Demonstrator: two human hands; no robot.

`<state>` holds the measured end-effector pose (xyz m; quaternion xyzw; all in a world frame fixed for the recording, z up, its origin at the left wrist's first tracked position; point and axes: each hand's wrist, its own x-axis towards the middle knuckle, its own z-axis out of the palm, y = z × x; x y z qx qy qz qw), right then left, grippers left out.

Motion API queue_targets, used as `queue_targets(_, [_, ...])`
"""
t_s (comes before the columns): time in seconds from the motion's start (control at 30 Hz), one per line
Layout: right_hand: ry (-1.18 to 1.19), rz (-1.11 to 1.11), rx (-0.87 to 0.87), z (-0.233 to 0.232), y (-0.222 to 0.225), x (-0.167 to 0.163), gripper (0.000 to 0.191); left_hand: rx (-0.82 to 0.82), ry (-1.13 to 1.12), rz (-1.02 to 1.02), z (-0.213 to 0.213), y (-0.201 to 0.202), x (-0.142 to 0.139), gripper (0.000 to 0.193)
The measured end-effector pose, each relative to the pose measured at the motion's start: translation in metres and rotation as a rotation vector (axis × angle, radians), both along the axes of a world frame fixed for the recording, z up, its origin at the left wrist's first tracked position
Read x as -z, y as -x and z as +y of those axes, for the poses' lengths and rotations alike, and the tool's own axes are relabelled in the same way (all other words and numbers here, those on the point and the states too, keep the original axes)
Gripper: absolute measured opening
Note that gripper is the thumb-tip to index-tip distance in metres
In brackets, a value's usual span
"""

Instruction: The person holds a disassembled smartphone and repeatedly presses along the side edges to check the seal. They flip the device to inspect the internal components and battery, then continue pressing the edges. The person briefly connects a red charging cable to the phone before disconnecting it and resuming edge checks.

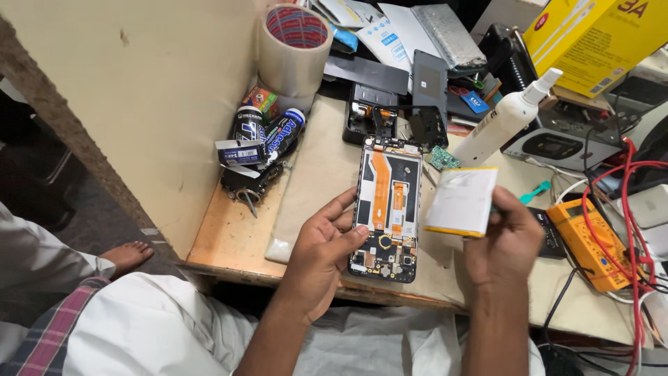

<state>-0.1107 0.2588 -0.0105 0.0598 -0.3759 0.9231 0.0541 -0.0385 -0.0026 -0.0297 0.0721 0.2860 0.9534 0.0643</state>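
In our left hand [321, 251] we grip the opened phone [386, 207], its orange flex cables showing, just above the surface [229, 237]; our right hand [504, 240] pinches a flat battery [461, 200] beside it. Beyond the hands stand a spray bottle [504, 120] and tape roll [292, 49]; rightward lies a yellow multimeter [588, 240].

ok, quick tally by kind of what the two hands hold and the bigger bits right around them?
Opened phones: 2, one in the left hand at, one on the bench
Battery packs: 1, in the right hand
Tape rolls: 1
Spray bottles: 1
Multimeters: 1
Total: 6
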Motion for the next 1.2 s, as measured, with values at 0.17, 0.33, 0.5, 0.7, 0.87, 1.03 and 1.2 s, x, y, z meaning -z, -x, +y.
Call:
queue_targets(0.17, [-0.838, -0.345, 0.112, -0.027, -0.023, -0.012, 0.024, 0.020, -0.014, -0.006, -0.004, -0.002, -0.001, 0.066])
queue_targets(0.33, [-1.939, -0.099, 0.540, -0.050, -0.045, -0.057, 0.030, 0.027, -0.011, 0.039, -0.007, -0.006, -0.002, 0.068])
queue_targets(0.5, [-1.733, 0.258, 0.581, -0.075, -0.080, -0.075, 0.021, 0.037, -0.021, 0.040, -0.007, -0.008, -0.004, 0.065])
queue_targets(0.7, [-1.540, 0.424, 0.394, -0.088, -0.086, -0.073, 0.039, 0.054, 0.040, 0.053, -0.005, -0.007, -0.002, 0.062])
queue_targets(0.87, [-1.028, 0.148, 0.133, -0.066, -0.074, -0.071, 0.064, 0.136, 0.104, 0.072, -0.006, -0.001, 0.006, 0.058])
queue_targets(1.03, [-0.692, -0.008, -0.062, -0.036, -0.072, -0.055, 0.068, 0.288, 0.276, 0.163, -0.024, 0.023, 0.000, 0.055])
queue_targets(1.2, [-0.407, -0.102, 0.078, -0.057, -0.082, -0.042, 0.068, 0.289, -0.206, 0.287, -0.035, 0.030, -0.024, 0.064])
